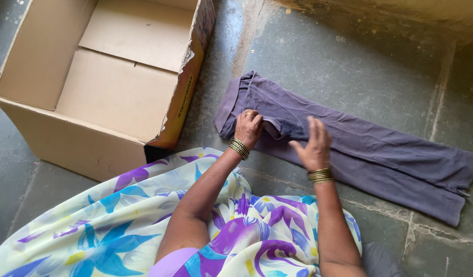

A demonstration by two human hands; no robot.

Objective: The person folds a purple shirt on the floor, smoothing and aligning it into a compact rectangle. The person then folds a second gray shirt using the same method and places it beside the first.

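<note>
Taking the purple trousers point(359, 149) as my mark, the one cardboard box point(100, 77) stands well off to their left on the stone floor point(349, 61), open at the top with its flaps folded flat inside and nothing else in it that I can see, its nearest corner close to the waistband end. Below the trousers, toward me, my floral cloth point(118, 225) in cream, blue and purple spreads over my lap, its edge just short of the waistband. My left hand point(248, 126) comes next: the forearm runs up from my lap, the wrist is bent forward, and the fingers are curled down onto the waistband end of the trousers, pinching a fold of the fabric there; one ring shows on a finger and a stack of gold bangles point(239, 148) sits at the wrist. A little further right my right hand point(313, 146) hangs just above the upper leg of the trousers, fingers spread and loosely extended, palm turned toward the left hand; it grips nothing, and I cannot tell whether the fingertips touch the cloth. It wears gold bangles as well. The single pair of trousers lies flat, its two legs together, stretching away to the right with the cuffs at the far end.
</note>
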